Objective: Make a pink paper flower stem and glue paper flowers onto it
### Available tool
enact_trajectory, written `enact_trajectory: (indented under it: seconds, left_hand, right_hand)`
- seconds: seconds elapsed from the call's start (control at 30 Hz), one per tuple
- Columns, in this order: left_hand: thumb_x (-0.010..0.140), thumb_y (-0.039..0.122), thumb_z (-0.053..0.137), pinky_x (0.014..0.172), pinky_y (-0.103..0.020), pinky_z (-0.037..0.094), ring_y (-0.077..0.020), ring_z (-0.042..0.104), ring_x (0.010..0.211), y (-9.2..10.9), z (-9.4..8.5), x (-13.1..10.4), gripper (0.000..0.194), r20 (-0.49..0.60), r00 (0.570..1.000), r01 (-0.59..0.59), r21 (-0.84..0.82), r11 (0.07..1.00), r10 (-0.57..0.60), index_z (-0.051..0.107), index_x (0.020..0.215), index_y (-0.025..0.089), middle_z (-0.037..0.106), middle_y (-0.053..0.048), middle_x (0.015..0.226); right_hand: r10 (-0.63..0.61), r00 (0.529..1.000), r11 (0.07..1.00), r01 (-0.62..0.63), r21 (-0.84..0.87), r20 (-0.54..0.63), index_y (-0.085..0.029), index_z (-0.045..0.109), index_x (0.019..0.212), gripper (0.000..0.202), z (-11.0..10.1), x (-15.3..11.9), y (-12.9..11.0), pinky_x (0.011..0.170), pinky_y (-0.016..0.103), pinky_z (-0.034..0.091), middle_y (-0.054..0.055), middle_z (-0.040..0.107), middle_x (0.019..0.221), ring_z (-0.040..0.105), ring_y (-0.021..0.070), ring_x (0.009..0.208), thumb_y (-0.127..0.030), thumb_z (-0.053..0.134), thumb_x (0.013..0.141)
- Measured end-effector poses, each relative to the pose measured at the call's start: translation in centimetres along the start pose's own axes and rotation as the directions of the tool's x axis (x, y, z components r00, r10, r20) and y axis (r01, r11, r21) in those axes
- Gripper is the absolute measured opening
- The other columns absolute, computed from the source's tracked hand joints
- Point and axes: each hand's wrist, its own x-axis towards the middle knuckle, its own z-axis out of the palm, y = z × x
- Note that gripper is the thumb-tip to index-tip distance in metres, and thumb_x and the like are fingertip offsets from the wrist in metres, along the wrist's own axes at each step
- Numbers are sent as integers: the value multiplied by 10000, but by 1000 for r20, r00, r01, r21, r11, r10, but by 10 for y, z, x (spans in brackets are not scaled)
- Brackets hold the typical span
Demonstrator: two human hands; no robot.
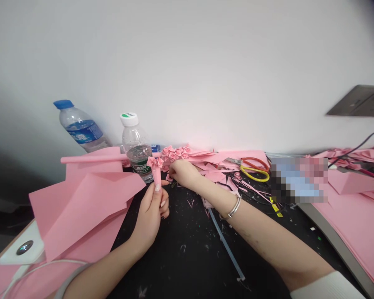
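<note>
Between the thumb and fingers of my left hand (151, 205), a pink folded-paper flower (156, 168) stands upright, with ruffled petals at the top and a narrow stem below. My right hand (184, 173) bends down among pink paper scraps at the back of the black table (187, 257). Its fingers are curled and their tips are partly hidden, so what they pinch cannot be made out. Just behind it lies a cluster of similar pink paper flowers (176, 153). A water bottle with a white cap (136, 145) stands right beside the held flower.
Scissors with red and yellow handles (254, 171) lie among scraps right of my right hand. A translucent glue stick (227, 245) points toward me. Large pink sheets (84, 203) cover the left side, more pink paper (358, 224) the right. A blue-capped bottle (82, 129) leans by the wall.
</note>
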Motion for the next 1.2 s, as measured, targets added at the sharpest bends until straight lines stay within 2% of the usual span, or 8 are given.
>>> enact_trajectory:
  seconds: [0.17,0.33,0.43,0.53,0.67,0.97,1.1,1.2]
  left_hand:
    - [905,396,452,411,-172,371,-60,354,446,-2,2,0,216,55,998,39,41,998,-41,489,1035,228,412,68,647]
    - [887,423,453,486,-240,499,-119,552,538,-1,7,-4,279,155,972,151,158,976,-176,455,1061,206,568,23,700]
    - [869,430,482,525,-267,528,-135,611,571,-1,10,-5,282,187,952,209,180,961,-242,448,1032,202,617,-3,753]
    - [852,432,515,528,-256,526,-144,646,588,-2,12,-6,277,220,934,240,196,951,-281,451,990,201,636,-15,770]
    - [848,424,532,514,-236,514,-147,661,574,-4,13,-7,254,289,903,255,233,938,-317,443,929,200,625,4,722]
    - [867,412,514,512,-234,506,-156,673,568,-4,12,-10,225,374,866,267,219,938,-334,437,898,204,632,4,719]
    - [870,408,510,514,-239,516,-147,667,555,-3,13,-10,220,348,881,257,220,941,-322,438,888,201,625,8,725]
    - [881,387,505,528,-250,538,-119,657,569,-2,13,-8,195,316,909,218,196,956,-272,454,898,200,621,-11,873]
  right_hand:
    - [23,982,993,0,119,-186,-157,671,752,166,-8,-36,5,684,233,421,40,688,793,598,144,749,-54,542,774]
    - [77,936,977,-3,211,-343,-167,621,706,164,-19,-91,4,665,257,431,26,638,725,573,149,721,-109,537,833]
    - [107,869,925,91,368,-484,-181,638,753,121,-19,-116,1,696,281,451,36,653,771,586,162,757,-109,566,818]
    - [137,821,880,155,448,-554,-208,651,792,125,-14,-131,0,703,296,463,25,655,776,599,165,768,-111,575,814]
    - [183,803,835,177,520,-567,-215,654,800,122,-10,-138,0,690,297,477,23,646,786,611,162,769,-117,583,809]
    - [246,817,755,176,632,-521,-218,654,797,126,-6,-138,-1,774,327,499,36,677,833,634,180,856,-116,580,796]
    - [294,830,664,179,726,-474,-219,653,803,94,-4,-138,-1,741,325,517,47,658,873,625,180,850,-147,593,802]
    - [296,845,591,204,781,-445,-223,666,794,92,-5,-138,-3,743,319,519,44,639,884,611,175,865,-147,616,788]
